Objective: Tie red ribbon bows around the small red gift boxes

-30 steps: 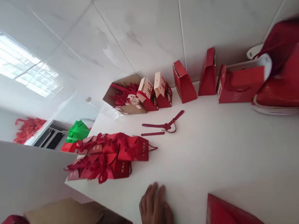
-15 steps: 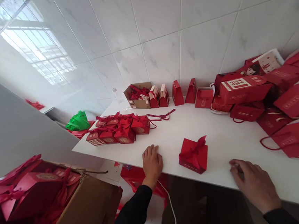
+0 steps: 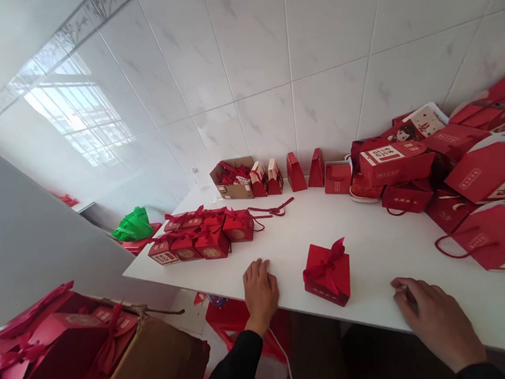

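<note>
A red gift box [image 3: 328, 274] tied with a dark red ribbon bow sits near the table's front edge, between my two hands and touched by neither. My left hand [image 3: 261, 288] lies on the tabletop to its left, fingers stretched out and holding nothing. To the right of the box, my right hand [image 3: 438, 318] rests on the table edge with its fingers loosely bent and a gap between thumb and index finger; nothing shows in it. Several ribbon-tied red boxes [image 3: 210, 243] stand grouped at the table's left, with a loose dark red cord [image 3: 276, 210] beside them.
At the left, a cardboard carton [image 3: 139, 364] holds more ribboned red boxes. A small open carton [image 3: 235, 190] of red ribbon stands by the tiled wall, beside several upright red boxes [image 3: 296, 172]. Red gift bags [image 3: 492, 171] are heaped at the right. A green bag [image 3: 132, 225] lies beyond the table.
The view has tilted upward slightly, so the table sits lower in the picture. Both hands and the ribboned box keep nearly the same places on the table.
</note>
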The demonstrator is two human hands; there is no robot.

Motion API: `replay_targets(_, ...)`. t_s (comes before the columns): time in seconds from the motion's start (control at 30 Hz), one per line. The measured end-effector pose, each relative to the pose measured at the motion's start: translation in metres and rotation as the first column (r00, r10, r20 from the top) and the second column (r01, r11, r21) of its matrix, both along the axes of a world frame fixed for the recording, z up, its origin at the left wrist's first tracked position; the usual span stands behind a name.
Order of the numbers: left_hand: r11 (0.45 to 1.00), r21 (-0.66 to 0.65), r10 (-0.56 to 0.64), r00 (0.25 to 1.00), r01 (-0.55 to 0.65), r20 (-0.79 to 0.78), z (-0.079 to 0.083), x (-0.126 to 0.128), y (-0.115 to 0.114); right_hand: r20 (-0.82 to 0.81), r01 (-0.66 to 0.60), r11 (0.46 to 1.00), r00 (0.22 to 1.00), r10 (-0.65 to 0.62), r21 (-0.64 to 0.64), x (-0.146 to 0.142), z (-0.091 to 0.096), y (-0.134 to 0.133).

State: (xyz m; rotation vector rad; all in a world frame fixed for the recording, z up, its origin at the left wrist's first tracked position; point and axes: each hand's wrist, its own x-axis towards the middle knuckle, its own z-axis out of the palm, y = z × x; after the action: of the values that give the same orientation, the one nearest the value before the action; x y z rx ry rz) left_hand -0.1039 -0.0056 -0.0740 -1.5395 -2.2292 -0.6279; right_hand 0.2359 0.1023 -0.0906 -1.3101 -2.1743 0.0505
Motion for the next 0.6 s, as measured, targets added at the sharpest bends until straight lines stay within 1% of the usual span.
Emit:
replay_targets(0.1, 1.0, 0.007, 0.002, 1.0, -0.002, 0.018, -0.0014, 0.0006, 0.0004, -0.004, 0.01, 1.0, 1.0, -0.01, 0.001, 0.0004, -0.0015, 0.001)
replay_targets(0.23, 1.0, -0.006, 0.011, 0.996, -0.011, 0.084, -0.0046, 0.002, 0.0008, 0.033, 0.025, 0.999, 0.999, -0.024, -0.03, 0.0031, -0.0013, 0.0005)
replay_targets(0.43, 1.0, -0.007, 0.005, 0.976, -0.004, 0.217, -0.0042, 0.0047, 0.0012, 0.08, 0.057, 0.997, 0.995, -0.051, -0.061, 0.0057, 0.0037, -0.001)
replay_targets(0.6, 1.0, 0.014, -0.019, 0.934, 0.015, 0.357, -0.0062, 0.0047, 0.0012, 0.098, 0.081, 0.993, 0.992, -0.073, -0.081, 0.0094, 0.0068, -0.002)
